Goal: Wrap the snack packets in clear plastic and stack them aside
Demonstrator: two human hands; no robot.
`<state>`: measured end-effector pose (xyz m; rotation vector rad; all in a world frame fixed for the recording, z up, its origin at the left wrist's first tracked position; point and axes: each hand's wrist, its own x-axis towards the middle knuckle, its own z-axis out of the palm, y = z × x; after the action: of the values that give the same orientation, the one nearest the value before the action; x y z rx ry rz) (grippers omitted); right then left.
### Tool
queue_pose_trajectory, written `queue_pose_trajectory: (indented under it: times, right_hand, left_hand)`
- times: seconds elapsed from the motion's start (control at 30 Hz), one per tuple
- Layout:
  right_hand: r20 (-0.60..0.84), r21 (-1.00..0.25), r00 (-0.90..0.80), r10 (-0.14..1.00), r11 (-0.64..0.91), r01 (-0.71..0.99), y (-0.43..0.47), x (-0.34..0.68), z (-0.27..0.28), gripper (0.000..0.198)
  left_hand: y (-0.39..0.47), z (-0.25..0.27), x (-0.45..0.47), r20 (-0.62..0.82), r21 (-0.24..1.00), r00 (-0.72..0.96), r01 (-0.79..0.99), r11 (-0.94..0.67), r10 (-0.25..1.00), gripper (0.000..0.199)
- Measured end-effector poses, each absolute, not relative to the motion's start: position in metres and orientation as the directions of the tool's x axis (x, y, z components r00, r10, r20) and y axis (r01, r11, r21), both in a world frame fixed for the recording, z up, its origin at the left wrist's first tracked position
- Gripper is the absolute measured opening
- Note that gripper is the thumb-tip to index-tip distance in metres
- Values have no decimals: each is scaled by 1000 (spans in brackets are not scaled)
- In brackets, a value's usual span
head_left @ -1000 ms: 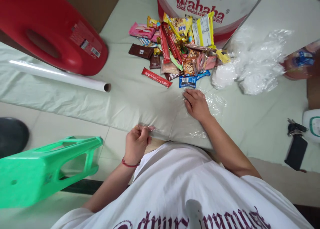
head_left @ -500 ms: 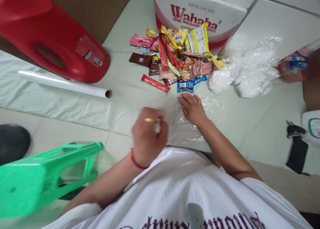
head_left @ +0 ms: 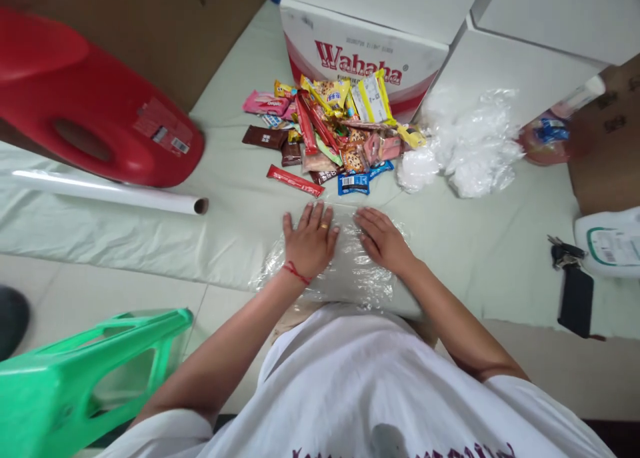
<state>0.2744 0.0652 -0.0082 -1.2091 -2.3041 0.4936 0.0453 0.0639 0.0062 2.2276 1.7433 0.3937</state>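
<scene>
Head view: I see the left hand (head_left: 309,246), fisted a half-second ago, now flat, fingers spread, gripping nothing; the right hand (head_left: 384,241) matches, fingers closer. Beneath, clear crinkled plastic film (head_left: 350,281) seems flatter on the pale-green cloth-covered tabletop (head_left: 480,258), before colourful wrapped snacks (head_left: 327,138); a green plastic stool (head_left: 30,391) stands left.

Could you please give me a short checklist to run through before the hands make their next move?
1. Left hand flat on the clear plastic film: ok, fingers spread.
2. Right hand flat on the film: ok, fingers close together.
3. Film free of wrinkles: not ok, creases show, notably along its left side.
4. Wrapped snacks beyond the fingertips: ok.
5. White roll apart from the left hand: ok.
6. Film a single layer: cannot tell.
</scene>
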Motion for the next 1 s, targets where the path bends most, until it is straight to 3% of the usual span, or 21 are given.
queue_pose_trajectory:
  times: [0.2,0.3,0.43,0.57,0.87,1.0]
  right_hand:
    - [273,-537,-351,896,445,717,79,294,-1,36]
    - [281,-452,-336,899,433,780,112,280,14,37]
    - [105,-263,-433,895,444,856,162,252,28,48]
    - [-51,-177,-341,939,327,928,183,250,29,58]
    - [-67,-300,-100,993,75,951,160,311,26,45]
    - [152,-373,-61,986,115,921,126,304,61,44]
  left_hand:
    - [64,6,7,0,316,281,911,-266,960,58]
    - [63,2,-1,11,292,307,909,-296,952,58]
    - [61,-1,-2,16,272,308,914,-301,951,59]
    - [60,0,-1,4,271,267,928,-258,964,60]
    - [53,-1,-1,22,288,215,934,-212,976,60]
    - [54,-2,-1,26,293,212,933,-210,977,60]
